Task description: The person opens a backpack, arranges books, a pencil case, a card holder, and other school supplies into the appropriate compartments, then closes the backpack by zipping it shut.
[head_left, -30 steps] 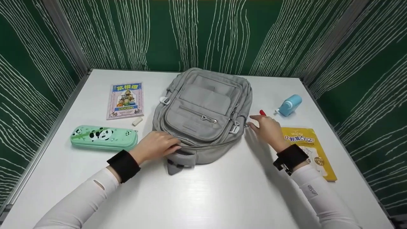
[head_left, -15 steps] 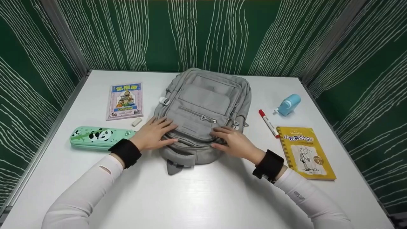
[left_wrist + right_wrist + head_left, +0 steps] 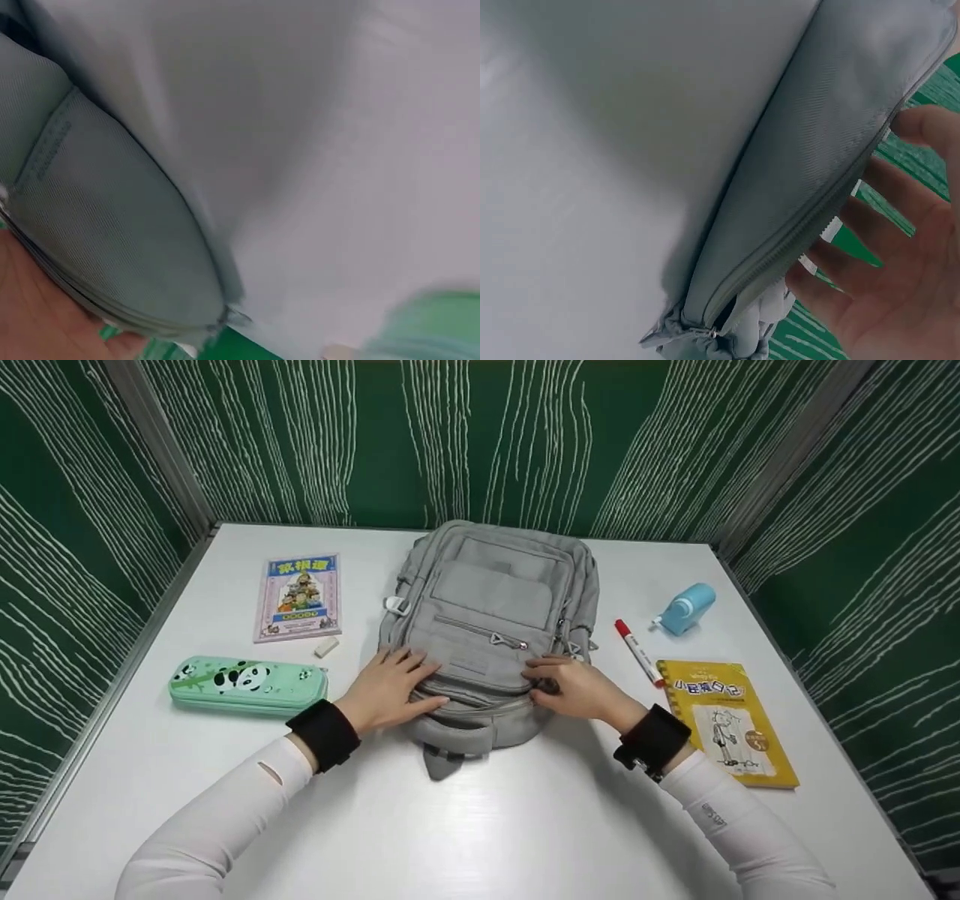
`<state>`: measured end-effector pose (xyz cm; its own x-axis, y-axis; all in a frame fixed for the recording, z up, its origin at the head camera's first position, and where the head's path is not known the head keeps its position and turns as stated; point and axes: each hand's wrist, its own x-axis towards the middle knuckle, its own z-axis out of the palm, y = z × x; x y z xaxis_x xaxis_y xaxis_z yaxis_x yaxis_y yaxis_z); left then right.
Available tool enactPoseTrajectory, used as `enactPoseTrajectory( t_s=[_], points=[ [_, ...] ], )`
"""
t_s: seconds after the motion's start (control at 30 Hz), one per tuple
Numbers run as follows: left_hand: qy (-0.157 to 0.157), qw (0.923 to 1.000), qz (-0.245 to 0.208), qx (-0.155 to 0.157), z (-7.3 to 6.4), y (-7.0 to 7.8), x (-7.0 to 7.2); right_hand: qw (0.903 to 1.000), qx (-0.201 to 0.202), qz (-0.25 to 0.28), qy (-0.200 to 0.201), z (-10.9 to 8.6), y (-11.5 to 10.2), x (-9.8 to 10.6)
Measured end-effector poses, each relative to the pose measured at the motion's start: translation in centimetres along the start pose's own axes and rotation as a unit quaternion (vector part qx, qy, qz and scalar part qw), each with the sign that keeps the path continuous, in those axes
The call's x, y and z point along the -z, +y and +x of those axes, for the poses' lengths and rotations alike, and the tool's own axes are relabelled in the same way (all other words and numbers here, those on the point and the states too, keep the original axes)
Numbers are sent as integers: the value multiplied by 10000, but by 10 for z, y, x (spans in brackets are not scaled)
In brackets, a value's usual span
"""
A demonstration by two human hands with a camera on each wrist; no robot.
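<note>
A grey backpack [image 3: 491, 592] lies front side up on the white table. My left hand [image 3: 394, 686] rests on its lower left corner, fingers spread over the front panel and thumb along the zipped edge. On the other side my right hand [image 3: 577, 688] holds the lower right edge, with bent fingers on the panel and the thumb opposite. In the right wrist view, that thumb [image 3: 919, 124] meets the bag's zipped rim, and a zipper pull [image 3: 714, 332] shows at the end of the seam. The top handle [image 3: 454, 735] faces me.
Left of the bag lie a green panda pencil case [image 3: 247, 684], a white eraser [image 3: 326, 646] and a pink book [image 3: 300, 596]. To its right are a red-capped marker [image 3: 640, 652], a blue bottle [image 3: 686, 609] on its side and a yellow book [image 3: 727, 724].
My right hand has come from the bag's right side, by the marker, onto its lower right edge. My left hand has spread onto the panel. The bag's near end has swung right.
</note>
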<state>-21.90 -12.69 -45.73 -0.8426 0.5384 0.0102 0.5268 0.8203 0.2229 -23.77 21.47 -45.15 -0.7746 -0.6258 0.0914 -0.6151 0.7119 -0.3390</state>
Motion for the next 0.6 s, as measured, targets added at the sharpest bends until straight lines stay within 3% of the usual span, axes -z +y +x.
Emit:
enactPoseTrajectory(
  t_s=[0.17, 0.3, 0.6],
  points=[
    [296, 9991, -75, 301, 5, 27, -10, 9998, -58, -163, -64, 1, 15, 5],
    [299, 9982, -79, 504, 8, 44, -12, 9998, -24, -199, -50, 3, 26, 8],
    [250, 9986, -131, 453, 16, 55, -15, 9991, -175, -300, -260, 11, 46, 14]
  ],
)
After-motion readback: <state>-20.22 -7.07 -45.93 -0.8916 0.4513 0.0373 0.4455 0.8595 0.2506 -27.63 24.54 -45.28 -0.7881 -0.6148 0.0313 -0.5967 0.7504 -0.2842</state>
